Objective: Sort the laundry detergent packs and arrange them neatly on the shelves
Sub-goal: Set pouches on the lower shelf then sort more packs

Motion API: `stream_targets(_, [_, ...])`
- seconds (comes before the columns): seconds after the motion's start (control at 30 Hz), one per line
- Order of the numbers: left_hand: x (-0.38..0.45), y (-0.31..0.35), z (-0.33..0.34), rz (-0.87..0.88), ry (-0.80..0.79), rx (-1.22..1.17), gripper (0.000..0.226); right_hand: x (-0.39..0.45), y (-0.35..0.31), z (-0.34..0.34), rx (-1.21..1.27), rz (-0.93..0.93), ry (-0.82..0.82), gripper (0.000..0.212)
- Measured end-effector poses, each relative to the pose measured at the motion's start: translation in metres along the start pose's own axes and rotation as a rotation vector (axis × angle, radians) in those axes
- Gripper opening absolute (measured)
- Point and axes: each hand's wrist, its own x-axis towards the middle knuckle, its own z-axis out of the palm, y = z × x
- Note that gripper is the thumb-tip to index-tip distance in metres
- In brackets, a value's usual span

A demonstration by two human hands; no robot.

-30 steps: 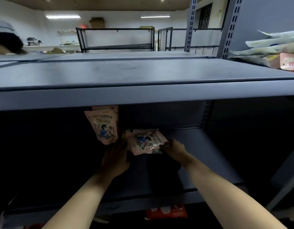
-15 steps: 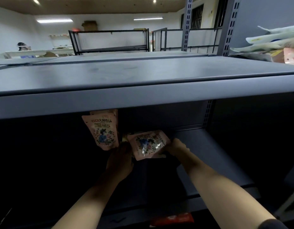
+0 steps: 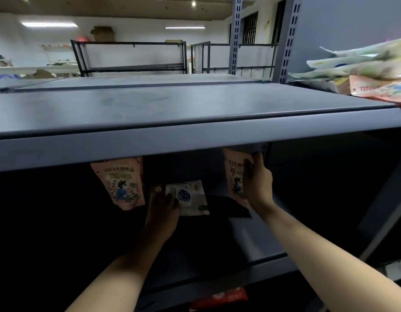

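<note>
R hand [image 3: 258, 183] has lifted pink pack [image 3: 235, 176] upright, off to the right on lower shelf [image 3: 258, 239]; fingers curl round its edge. L hand [image 3: 162, 210] pinches white pack [image 3: 190, 197], lying flat. Pouches seem light, floppy, slick; grip by edge seams.

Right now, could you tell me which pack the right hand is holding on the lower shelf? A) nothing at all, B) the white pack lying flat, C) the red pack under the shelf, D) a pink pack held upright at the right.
D: the right hand grips an upright pink pack just under the upper shelf, while the left hand touches the white pack.
</note>
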Motion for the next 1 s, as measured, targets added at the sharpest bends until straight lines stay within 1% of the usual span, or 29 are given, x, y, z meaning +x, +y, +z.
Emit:
stream_targets(0.07, [0.002, 0.005, 0.0, -0.055, -0.006, -0.03, 0.039, -0.007, 0.006, -0.006, -0.012, -0.059, -0.056, 0.016])
stream_targets(0.1, [0.002, 0.008, 0.0, -0.081, 0.012, -0.06, 0.039, -0.009, 0.01, -0.009, -0.017, -0.06, -0.072, 0.015])
stream_targets(0.17, [-0.002, 0.013, -0.007, -0.119, 0.115, -0.138, 0.036, -0.013, 0.02, -0.013, -0.019, -0.02, -0.087, 0.014])
stream_targets(0.2, [-0.004, 0.013, -0.016, -0.147, 0.186, -0.198, 0.03, -0.014, 0.024, -0.014, -0.016, 0.014, -0.114, 0.014])
stream_targets(0.27, [-0.008, 0.013, -0.031, -0.21, 0.293, -0.307, 0.018, -0.016, 0.031, -0.018, -0.021, 0.07, -0.223, 0.015])
stream_targets(0.33, [-0.01, 0.017, -0.041, -0.277, 0.363, -0.405, 0.017, -0.018, 0.039, -0.021, -0.029, 0.115, -0.317, 0.02])
stream_targets(0.37, [-0.011, 0.021, -0.046, -0.302, 0.395, -0.444, 0.018, -0.017, 0.043, -0.024, -0.028, 0.141, -0.333, 0.021])
stream_targets(0.47, [-0.015, 0.037, -0.058, -0.384, 0.429, -0.499, 0.019, -0.014, 0.052, -0.034, -0.038, 0.181, -0.318, 0.023])
stream_targets(0.6, [-0.026, 0.057, -0.07, -0.491, 0.493, -0.562, 0.018, -0.012, 0.061, -0.051, -0.041, 0.134, -0.299, 0.024])
stream_targets(0.73, [-0.044, 0.076, -0.085, -0.551, 0.583, -0.598, 0.008, -0.018, 0.065, -0.073, 0.016, 0.085, -0.279, 0.023])
stream_targets(0.77, [-0.048, 0.08, -0.088, -0.581, 0.596, -0.623, 0.012, -0.021, 0.064, -0.079, 0.037, 0.062, -0.265, 0.024])
stream_targets(0.83, [-0.058, 0.089, -0.097, -0.635, 0.633, -0.698, 0.032, -0.026, 0.062, -0.093, 0.114, 0.017, -0.233, 0.027])
stream_targets(0.87, [-0.062, 0.094, -0.1, -0.643, 0.669, -0.72, 0.038, -0.03, 0.06, -0.1, 0.154, -0.002, -0.212, 0.027])
stream_targets(0.93, [-0.072, 0.103, -0.106, -0.62, 0.732, -0.753, 0.04, -0.035, 0.058, -0.113, 0.182, -0.015, -0.172, 0.025])
stream_targets(1.0, [-0.08, 0.11, -0.112, -0.579, 0.76, -0.76, 0.04, -0.04, 0.055, -0.122, 0.158, -0.019, -0.151, 0.025])
